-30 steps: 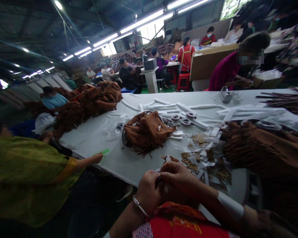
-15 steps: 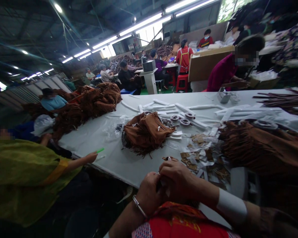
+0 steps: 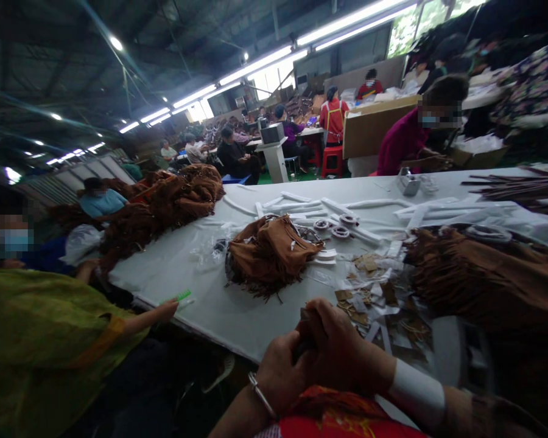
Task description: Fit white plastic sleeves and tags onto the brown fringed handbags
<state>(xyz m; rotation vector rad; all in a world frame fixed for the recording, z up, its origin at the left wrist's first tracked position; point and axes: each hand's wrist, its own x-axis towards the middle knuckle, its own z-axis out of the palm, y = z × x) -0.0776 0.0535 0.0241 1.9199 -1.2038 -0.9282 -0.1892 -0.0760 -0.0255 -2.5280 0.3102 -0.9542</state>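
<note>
My left hand (image 3: 283,370), with a silver bangle at its wrist, is closed just in front of the white table's near edge. My right hand (image 3: 335,340) presses against it with bent fingers, a white band round the forearm. Something small and dark lies between the two hands, too hidden to name. Beyond them on the table (image 3: 201,267) sits a brown fringed bag (image 3: 274,249). Small brown tags and clear plastic pieces (image 3: 388,298) are scattered right of my hands.
At the left, a co-worker's hand (image 3: 167,310) holds a green comb-like piece (image 3: 182,295). Brown fringed material (image 3: 484,261) is heaped at the right. White strips (image 3: 301,207) and ring-shaped rolls (image 3: 340,232) lie behind the bag. Another person (image 3: 402,140) works across the table.
The view has shifted slightly. My hands have turned and moved a little, still together. The co-worker's hand with the green piece is lower, and that person's masked head shows more.
</note>
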